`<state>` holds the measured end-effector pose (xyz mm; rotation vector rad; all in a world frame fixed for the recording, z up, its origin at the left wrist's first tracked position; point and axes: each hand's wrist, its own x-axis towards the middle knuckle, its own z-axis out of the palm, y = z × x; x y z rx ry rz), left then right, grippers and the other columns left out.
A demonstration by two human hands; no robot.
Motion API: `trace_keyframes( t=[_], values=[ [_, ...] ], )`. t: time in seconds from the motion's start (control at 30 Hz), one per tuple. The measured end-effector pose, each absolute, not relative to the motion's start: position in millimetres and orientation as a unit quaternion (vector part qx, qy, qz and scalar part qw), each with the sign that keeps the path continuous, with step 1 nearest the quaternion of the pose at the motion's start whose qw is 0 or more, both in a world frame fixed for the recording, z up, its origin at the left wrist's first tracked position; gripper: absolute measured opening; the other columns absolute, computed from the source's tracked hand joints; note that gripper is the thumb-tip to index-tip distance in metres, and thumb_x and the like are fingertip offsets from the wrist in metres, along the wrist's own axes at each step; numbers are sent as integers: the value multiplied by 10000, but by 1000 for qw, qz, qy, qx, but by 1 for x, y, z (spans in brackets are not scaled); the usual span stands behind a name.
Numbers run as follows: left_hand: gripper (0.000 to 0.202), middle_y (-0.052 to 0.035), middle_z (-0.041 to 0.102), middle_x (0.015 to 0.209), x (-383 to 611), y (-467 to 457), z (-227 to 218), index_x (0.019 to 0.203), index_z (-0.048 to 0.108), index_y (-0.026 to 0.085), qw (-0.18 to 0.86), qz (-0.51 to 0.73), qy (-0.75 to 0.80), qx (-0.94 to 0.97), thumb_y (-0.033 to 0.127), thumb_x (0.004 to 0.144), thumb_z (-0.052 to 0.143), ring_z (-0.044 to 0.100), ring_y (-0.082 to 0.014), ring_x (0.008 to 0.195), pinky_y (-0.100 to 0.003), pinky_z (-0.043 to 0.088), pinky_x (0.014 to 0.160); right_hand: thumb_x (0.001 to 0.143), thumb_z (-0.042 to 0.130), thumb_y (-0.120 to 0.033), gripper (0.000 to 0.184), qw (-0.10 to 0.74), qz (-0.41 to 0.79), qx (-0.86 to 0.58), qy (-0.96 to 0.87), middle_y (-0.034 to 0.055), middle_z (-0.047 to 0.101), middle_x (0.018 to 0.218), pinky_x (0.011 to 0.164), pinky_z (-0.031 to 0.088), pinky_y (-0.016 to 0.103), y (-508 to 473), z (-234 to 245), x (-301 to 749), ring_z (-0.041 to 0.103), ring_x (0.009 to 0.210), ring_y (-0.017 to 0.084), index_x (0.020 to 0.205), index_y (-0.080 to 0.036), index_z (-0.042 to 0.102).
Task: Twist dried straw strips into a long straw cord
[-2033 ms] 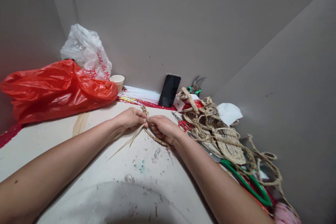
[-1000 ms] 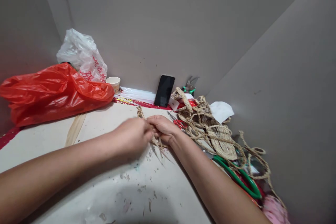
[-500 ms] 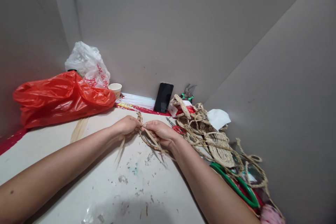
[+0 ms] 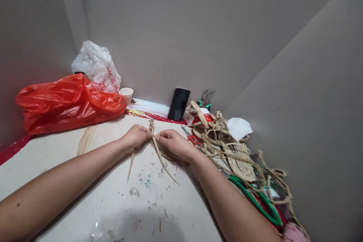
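Note:
My left hand [image 4: 138, 136] and my right hand [image 4: 173, 143] meet near the far middle of the white tabletop [image 4: 113, 189]. Between them stands a short braid of straw-coloured fibre [image 4: 151, 125], its plaited end pointing away from me. Fingers of my left hand are pinched on the braid's left side, and a loose strand [image 4: 131, 164] hangs below them. My right fingertips pinch at the braid's right side. Another pale strand [image 4: 161, 159] runs from the braid down to the right across the table. A cord partly hidden behind my right hand curves under it.
At the left lie a red plastic bag [image 4: 70, 102], a white bag [image 4: 98, 64] and a paper cup [image 4: 126, 94]. A phone [image 4: 179, 104] leans on the wall. To the right are red-handled scissors [image 4: 194, 139], pruning shears [image 4: 206, 100], piled straw rope [image 4: 239, 160] and green-handled scissors [image 4: 255, 200].
The right-hand strand has come free of my right fingers and now trails down the table. Both hands stay close together at the braid. The view has shifted slightly.

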<state>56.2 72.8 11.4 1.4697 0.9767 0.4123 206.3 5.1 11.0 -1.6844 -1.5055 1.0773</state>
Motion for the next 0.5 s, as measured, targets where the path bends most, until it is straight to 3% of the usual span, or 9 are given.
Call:
trace_keyframes(
  t=[0.2,0.3,0.37,0.43,0.5],
  values=[
    [204,82,346,346,57,69,12,549,574,127,602,198,438,637,166,743,525,219,-37,314,-209,164,379,768,494,-287,239,242,343,-676,-605,-55,421,465,437,273,204,-9,30,227,336,421,81,690,-138,663],
    [220,67,381,366,58,69,5,511,550,124,590,218,448,636,140,730,550,301,-47,347,-208,221,402,772,476,-302,258,221,282,-704,-613,-18,503,490,482,357,232,-9,32,239,447,452,118,689,-140,658],
    [193,51,433,410,59,69,-1,539,574,110,584,224,451,636,143,729,580,379,-64,388,-209,275,423,762,485,-293,238,226,222,-724,-613,45,613,625,583,417,274,-3,38,239,551,588,172,776,-135,663],
    [165,20,537,543,59,70,-6,642,611,91,583,225,452,636,203,763,605,493,-95,491,-217,378,482,762,492,-288,263,243,160,-729,-620,107,671,832,698,437,314,7,50,227,598,762,218,899,-136,657],
    [221,-25,616,836,60,70,-10,893,615,101,588,236,444,633,307,830,566,585,-141,712,-277,488,628,782,486,-286,275,263,114,-709,-644,123,674,959,757,438,318,18,66,197,607,854,228,954,-149,651]
  ],
)
